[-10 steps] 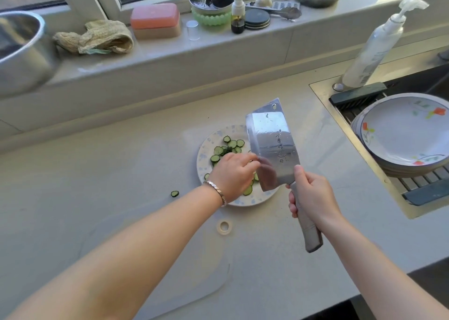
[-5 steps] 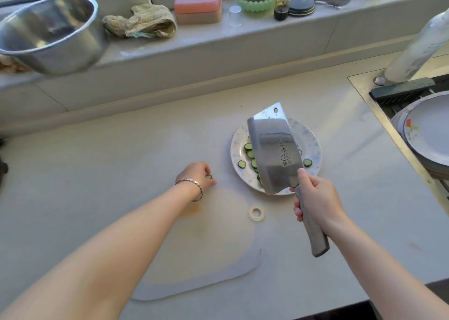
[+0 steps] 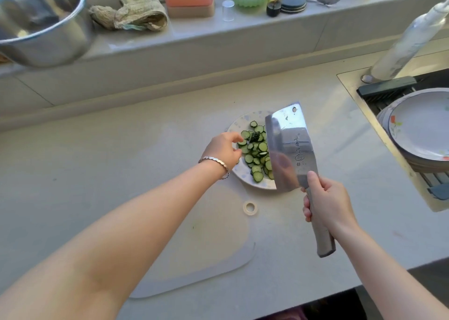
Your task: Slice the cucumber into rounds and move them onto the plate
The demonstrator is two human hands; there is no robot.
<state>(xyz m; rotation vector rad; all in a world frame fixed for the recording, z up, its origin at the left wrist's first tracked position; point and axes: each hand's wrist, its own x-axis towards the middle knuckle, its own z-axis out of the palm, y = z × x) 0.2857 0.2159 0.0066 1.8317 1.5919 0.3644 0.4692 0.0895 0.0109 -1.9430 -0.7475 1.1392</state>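
Now, head view: one cleaver (image 3: 289,144) is raised over one speckled plate (image 3: 237,125), with the right hand (image 3: 325,203) wrapped round its handle. Cucumber rounds (image 3: 257,154), well over a dozen, are piled on that plate. The left hand (image 3: 224,150) is at the plate's left rim, fingers loosely curled; can't tell if they hold a slice.

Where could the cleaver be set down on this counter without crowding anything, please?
Free: the cutting board near the plate, the counter left of it, and the strip between plate and sink. Crowded: the windowsill and the sink's stacked plates.
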